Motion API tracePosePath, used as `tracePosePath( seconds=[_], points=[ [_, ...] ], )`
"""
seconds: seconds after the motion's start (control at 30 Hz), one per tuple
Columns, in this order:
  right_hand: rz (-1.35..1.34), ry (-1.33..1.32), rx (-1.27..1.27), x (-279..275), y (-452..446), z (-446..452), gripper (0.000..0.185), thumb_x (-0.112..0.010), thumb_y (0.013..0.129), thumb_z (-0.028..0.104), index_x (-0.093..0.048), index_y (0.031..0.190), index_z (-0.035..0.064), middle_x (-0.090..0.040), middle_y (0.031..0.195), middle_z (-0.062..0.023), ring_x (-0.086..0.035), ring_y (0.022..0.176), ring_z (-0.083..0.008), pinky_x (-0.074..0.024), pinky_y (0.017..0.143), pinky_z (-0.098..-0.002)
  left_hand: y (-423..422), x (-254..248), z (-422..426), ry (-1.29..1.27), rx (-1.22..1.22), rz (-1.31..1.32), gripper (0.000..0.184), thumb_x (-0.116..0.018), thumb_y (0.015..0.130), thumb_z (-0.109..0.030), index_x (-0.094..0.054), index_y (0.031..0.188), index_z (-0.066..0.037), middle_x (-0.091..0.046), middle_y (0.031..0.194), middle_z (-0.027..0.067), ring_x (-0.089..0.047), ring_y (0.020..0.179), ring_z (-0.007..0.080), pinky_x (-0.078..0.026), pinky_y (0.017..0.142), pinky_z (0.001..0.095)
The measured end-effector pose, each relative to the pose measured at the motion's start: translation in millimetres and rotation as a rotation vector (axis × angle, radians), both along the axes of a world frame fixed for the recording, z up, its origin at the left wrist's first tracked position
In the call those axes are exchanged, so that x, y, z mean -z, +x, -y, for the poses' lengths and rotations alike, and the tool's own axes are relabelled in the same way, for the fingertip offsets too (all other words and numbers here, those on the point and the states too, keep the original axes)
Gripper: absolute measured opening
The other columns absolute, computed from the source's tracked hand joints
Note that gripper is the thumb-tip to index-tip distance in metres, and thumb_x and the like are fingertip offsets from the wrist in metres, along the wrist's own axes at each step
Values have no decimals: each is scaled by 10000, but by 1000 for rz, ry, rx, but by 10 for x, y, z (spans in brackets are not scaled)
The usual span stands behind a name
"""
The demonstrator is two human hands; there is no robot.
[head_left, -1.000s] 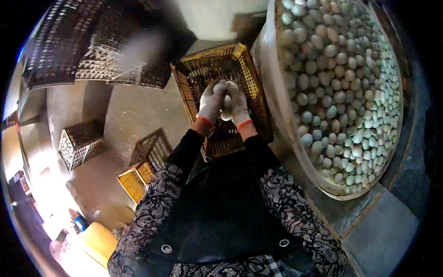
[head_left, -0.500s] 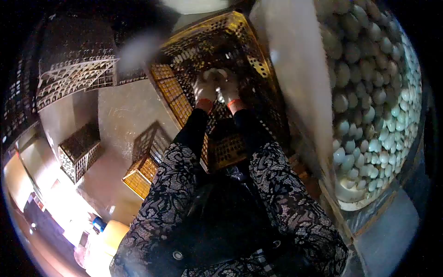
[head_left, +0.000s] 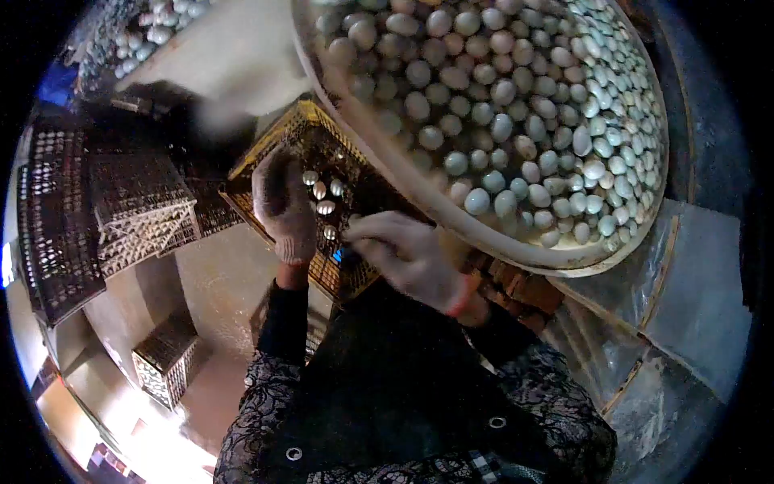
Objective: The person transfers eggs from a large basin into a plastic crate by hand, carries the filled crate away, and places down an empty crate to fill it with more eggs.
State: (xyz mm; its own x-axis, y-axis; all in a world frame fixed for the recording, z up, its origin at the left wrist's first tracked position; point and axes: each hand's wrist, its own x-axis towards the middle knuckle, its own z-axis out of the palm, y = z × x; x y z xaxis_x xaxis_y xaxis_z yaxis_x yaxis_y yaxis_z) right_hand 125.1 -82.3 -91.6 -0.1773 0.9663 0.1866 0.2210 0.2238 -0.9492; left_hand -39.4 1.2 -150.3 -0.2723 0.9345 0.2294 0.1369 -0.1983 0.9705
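Note:
My left hand [head_left: 284, 214], in a white knit glove, hangs over the left side of a yellow plastic crate [head_left: 294, 113]. Its fingers point into the crate and look loosely bent and apart, with no egg seen in them. Several pale eggs [head_left: 320, 190] lie on the crate's dark bottom between my hands. My right hand [head_left: 415, 262], gloved with a red cuff, is above the crate's near right side. Its fingers stretch left close to one egg [head_left: 330, 232] and seem to hold nothing; their tips are blurred. A small blue thing [head_left: 339, 254] shows just below that egg.
A large white round tub [head_left: 556, 270] piled with pale eggs [head_left: 500, 129] stands right of the crate. More eggs [head_left: 145, 40] show at the upper left. Stacked crates [head_left: 145, 218] and a separate crate [head_left: 165, 363] stand left. Bricks [head_left: 524, 294] are under the tub.
My hands, earlier close together around pale eggs low in the crate, have come up and apart. Eggs now lie in the crate. The view has swung right, showing more of the tub.

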Motion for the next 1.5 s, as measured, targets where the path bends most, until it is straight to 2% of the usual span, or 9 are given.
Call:
tracePosePath(
  seconds=[0.2, 0.37, 0.47, 0.7, 0.77, 0.87, 1.0, 1.2, 1.5],
  points=[
    [400, -344, 432, -206, 1495, 262, 382, -493, 899, 63, -510, 1276, 120, -568, 1228, -110, -527, 1149, -235, -426, 963, -337, 924, -793, -343, 31, 981, -565, 371, -656, 839, -152, -574, 1184, -45, -603, 1177, 92, -586, 1033, 197, -479, 886, 326],
    [318, -439, 308, 324, 1920, 133, 533, -406, 880, 38, -379, 1392, 184, -349, 1426, -117, -312, 1329, -260, -277, 1087, -375, 1600, 1265, -1087, -80, 1406, -590, 872, -790, 649, -358, -353, 1354, -89, -590, 1114, 214, -570, 1025, 380, -482, 852, 435],
    [897, -224, 156, 687, 2003, -43, 615, -389, 863, 20, -319, 1438, 224, -262, 1488, -128, -261, 1370, -309, -230, 1121, -400, 1694, 175, -852, -409, 1366, -919, 943, -790, 626, -419, -328, 1351, -32, -589, 1154, 209, -579, 1024, 373, -479, 876, 413],
    [-11, -540, 362, 626, 1589, -375, 728, -497, 885, 517, -314, 1428, 67, -345, 1451, -90, -249, 1347, -223, -235, 1071, -324, 1765, 68, -681, -330, 1208, -713, 820, -753, 695, -358, -355, 1337, -38, -584, 1179, 162, -572, 1044, 287, -458, 915, 375],
    [-124, -737, 487, 526, 1544, -526, 430, -403, 936, 124, -416, 1366, 111, -578, 1209, -161, -513, 1169, -297, -402, 982, -363, 1806, 289, -745, -364, 1200, -762, 688, -702, 798, -277, -344, 1341, -54, -576, 1193, 131, -555, 1042, 258, -438, 945, 371],
    [187, -397, 373, 1046, 1697, -553, 417, -402, 938, 114, -417, 1352, 65, -621, 1114, -172, -574, 1053, -315, -439, 928, -381, 1913, 685, -851, -534, 1230, -126, 626, -703, 790, -254, -400, 1300, -51, -586, 1174, 101, -549, 1057, 246, -434, 952, 359],
    [-168, -661, 488, 608, 1595, -521, 437, -361, 912, 18, -424, 1343, 61, -612, 1121, -199, -591, 990, -368, -470, 876, -426, 1788, -6, -669, -446, 1222, -278, 579, -726, 773, -195, -459, 1267, -55, -574, 1195, 52, -540, 1053, 195, -444, 931, 319],
    [643, -409, 434, 1014, 1780, -461, 424, -367, 913, 33, -445, 1328, 66, -608, 1147, -194, -590, 1035, -349, -488, 844, -414, 1770, -135, -613, -379, 1152, -172, 650, -775, 725, -160, -458, 1284, -67, -557, 1212, 51, -525, 1080, 176, -455, 930, 311],
    [-307, -569, 698, -206, 1077, -494, 537, -568, 876, 467, -525, 1258, 92, -652, 1025, -144, -616, 909, -264, -471, 729, -395, 1232, -818, -380, -80, 972, -159, 799, -842, 594, -251, -463, 1290, -145, -549, 1169, 127, -572, 1035, 241, -490, 892, 334]
  ],
)
